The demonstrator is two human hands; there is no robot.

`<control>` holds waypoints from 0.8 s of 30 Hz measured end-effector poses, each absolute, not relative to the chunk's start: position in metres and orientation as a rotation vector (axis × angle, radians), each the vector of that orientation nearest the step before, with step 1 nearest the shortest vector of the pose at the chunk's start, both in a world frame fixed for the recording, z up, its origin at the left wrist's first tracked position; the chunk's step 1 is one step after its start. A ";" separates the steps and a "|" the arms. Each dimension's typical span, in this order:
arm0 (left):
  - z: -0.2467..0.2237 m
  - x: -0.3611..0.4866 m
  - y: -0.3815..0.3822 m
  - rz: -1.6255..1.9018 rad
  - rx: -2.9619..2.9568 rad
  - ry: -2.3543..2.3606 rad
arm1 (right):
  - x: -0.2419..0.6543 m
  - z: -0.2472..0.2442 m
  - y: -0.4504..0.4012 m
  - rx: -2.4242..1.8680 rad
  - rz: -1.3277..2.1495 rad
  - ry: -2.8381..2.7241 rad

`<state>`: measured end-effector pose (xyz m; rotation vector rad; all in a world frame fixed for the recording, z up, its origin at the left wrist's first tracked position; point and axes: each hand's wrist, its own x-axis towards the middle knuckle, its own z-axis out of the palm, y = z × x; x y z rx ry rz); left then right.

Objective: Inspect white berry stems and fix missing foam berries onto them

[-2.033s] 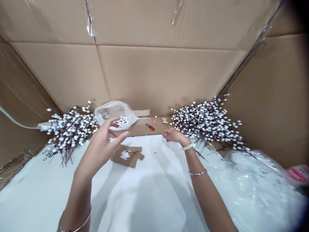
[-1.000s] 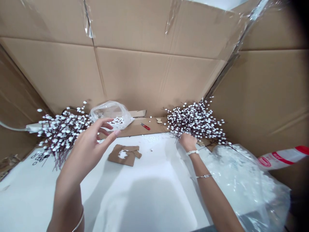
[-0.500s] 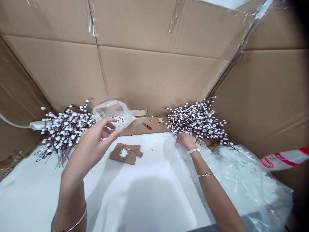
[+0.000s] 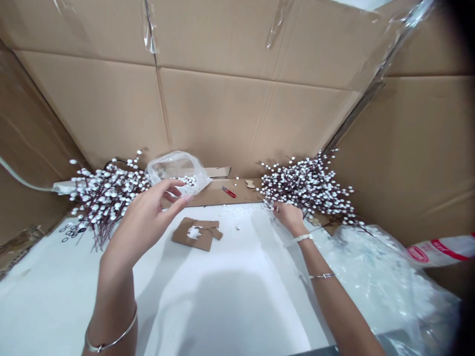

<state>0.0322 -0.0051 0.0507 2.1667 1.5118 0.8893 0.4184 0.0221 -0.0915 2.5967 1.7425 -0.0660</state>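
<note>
Hands: left hand up, fingers spread above cardboard scrap | right hand moved in, fingers pressed together at pussy willow stems, pinch unclear | white desk | far: plastic bag, red snips

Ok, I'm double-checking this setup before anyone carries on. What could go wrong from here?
The right hand is at the stems of the white-budded branches, so it could knock buds off. They might be hard to spot among the loose white bits already on the white surface. The left hand hovers close to the clear plastic bag, and a careless move could perhaps tip it and spill the white buds inside.
</note>
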 end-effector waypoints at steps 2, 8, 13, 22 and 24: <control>0.051 0.032 -0.005 0.887 2.163 1.511 | 0.423 -0.086 0.020 2.572 -0.102 1.803; 0.050 0.030 -0.004 0.882 2.167 1.505 | 0.439 -0.078 0.017 2.465 -0.300 1.975; 0.050 0.030 -0.005 0.856 2.185 1.499 | 0.452 -0.078 0.015 2.380 -0.488 2.065; 0.050 0.031 -0.003 0.869 2.170 1.494 | 0.434 -0.029 -0.003 2.518 -0.580 2.610; 0.047 0.037 0.000 0.866 2.170 1.461 | 0.409 -0.011 -0.004 2.674 -0.901 2.871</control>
